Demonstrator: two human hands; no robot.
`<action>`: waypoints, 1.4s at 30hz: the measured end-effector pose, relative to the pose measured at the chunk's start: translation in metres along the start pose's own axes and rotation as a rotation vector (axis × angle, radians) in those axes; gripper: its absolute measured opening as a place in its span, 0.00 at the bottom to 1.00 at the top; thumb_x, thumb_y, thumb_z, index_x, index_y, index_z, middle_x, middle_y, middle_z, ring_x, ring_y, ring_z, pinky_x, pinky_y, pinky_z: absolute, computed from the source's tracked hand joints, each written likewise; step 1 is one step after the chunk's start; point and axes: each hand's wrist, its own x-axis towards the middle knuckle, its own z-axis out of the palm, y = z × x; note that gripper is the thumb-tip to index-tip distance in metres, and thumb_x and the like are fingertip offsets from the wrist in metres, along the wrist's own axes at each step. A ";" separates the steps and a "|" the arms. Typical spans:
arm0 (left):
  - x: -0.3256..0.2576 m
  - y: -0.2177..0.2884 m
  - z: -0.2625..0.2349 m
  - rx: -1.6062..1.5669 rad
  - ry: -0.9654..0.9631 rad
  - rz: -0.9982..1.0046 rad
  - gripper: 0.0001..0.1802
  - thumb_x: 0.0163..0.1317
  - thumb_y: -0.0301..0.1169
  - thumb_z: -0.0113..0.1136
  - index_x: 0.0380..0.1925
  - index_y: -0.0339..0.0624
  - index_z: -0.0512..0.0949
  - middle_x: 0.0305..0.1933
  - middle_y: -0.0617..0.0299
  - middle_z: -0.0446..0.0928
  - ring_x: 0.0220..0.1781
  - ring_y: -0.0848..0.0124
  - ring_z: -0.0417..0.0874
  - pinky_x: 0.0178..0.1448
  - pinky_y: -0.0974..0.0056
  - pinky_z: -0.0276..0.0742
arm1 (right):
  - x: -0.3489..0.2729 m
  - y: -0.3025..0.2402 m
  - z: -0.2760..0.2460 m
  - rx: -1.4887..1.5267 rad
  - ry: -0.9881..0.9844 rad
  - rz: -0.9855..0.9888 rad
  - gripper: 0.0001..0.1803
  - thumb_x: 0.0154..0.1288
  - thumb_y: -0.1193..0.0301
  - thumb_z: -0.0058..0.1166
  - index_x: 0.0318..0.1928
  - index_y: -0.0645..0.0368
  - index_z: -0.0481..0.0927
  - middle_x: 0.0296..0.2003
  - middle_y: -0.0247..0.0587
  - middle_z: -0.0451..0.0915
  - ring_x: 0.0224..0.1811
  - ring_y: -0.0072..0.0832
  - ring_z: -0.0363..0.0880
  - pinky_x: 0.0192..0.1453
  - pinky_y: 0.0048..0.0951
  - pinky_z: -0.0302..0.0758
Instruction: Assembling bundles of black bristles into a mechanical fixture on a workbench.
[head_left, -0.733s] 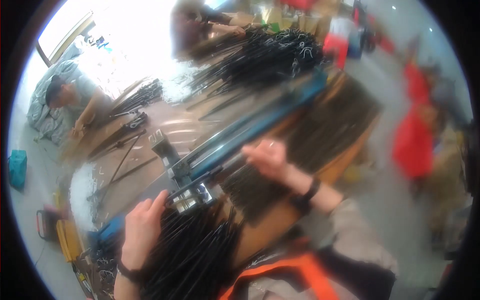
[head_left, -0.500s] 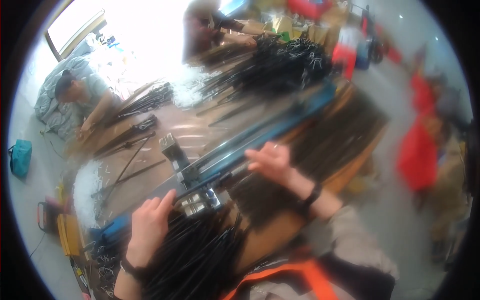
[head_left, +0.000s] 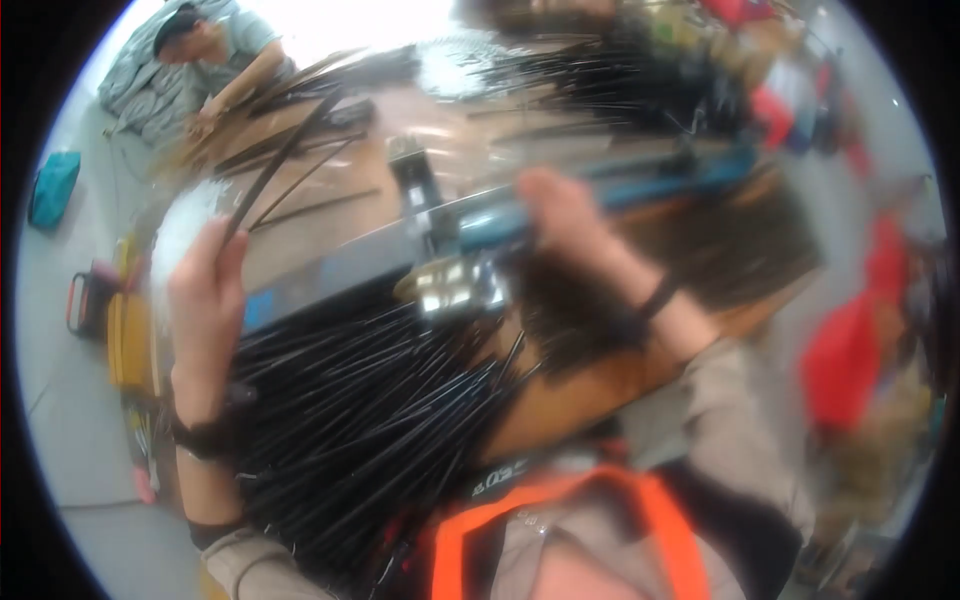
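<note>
My left hand (head_left: 208, 295) is closed around the lower end of a thin black rod (head_left: 285, 165), which slants up and away over the table. My right hand (head_left: 565, 215) is smeared by motion at the near side of a long blue bar (head_left: 680, 190); its fingers cannot be made out. Between my hands sits a clamp-like metal fixture (head_left: 455, 285) with shiny blocks, and a dark upright piece (head_left: 413, 180) stands behind it. A dense bundle of black rods (head_left: 370, 400) lies just in front of me, below the fixture.
A second pile of dark rods (head_left: 690, 260) lies on the brown table (head_left: 560, 400) at right. More black rods (head_left: 620, 85) and small white pieces (head_left: 455, 68) are at the back. Another person (head_left: 235, 60) works at the far left. A yellow box (head_left: 130, 340) stands beside the table's left end.
My left hand has moved left, away from the fixture, with a rod now tilted up in it. My right hand has shifted up and its outline has blurred. The whole view has turned.
</note>
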 end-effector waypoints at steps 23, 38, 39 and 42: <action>-0.062 -0.059 0.009 -0.016 -0.014 -0.142 0.08 0.66 0.28 0.59 0.41 0.36 0.78 0.32 0.45 0.78 0.33 0.50 0.81 0.37 0.57 0.76 | 0.080 -0.065 0.087 -0.233 -0.123 -0.531 0.06 0.52 0.74 0.60 0.33 0.55 0.83 0.29 0.43 0.82 0.33 0.40 0.82 0.40 0.38 0.77; 0.013 -0.020 0.160 -0.099 -0.304 0.123 0.08 0.65 0.36 0.57 0.31 0.44 0.77 0.30 0.52 0.80 0.35 0.50 0.82 0.37 0.53 0.78 | -0.009 0.125 -0.137 -0.624 0.018 -0.156 0.03 0.62 0.76 0.56 0.35 0.63 0.78 0.32 0.48 0.79 0.38 0.45 0.76 0.44 0.41 0.71; 0.007 -0.017 0.157 -0.116 -0.318 0.080 0.10 0.65 0.37 0.57 0.31 0.44 0.77 0.30 0.52 0.80 0.35 0.50 0.82 0.37 0.53 0.78 | -0.008 0.126 -0.131 -0.607 0.018 -0.166 0.03 0.62 0.76 0.56 0.35 0.63 0.78 0.32 0.48 0.79 0.38 0.45 0.76 0.44 0.41 0.71; 0.001 -0.020 0.163 -0.112 -0.354 0.027 0.11 0.65 0.39 0.58 0.31 0.43 0.78 0.30 0.53 0.80 0.36 0.50 0.82 0.39 0.53 0.78 | -0.008 0.123 -0.120 -0.635 0.087 -0.164 0.03 0.63 0.76 0.55 0.37 0.62 0.78 0.34 0.47 0.79 0.40 0.45 0.76 0.48 0.40 0.70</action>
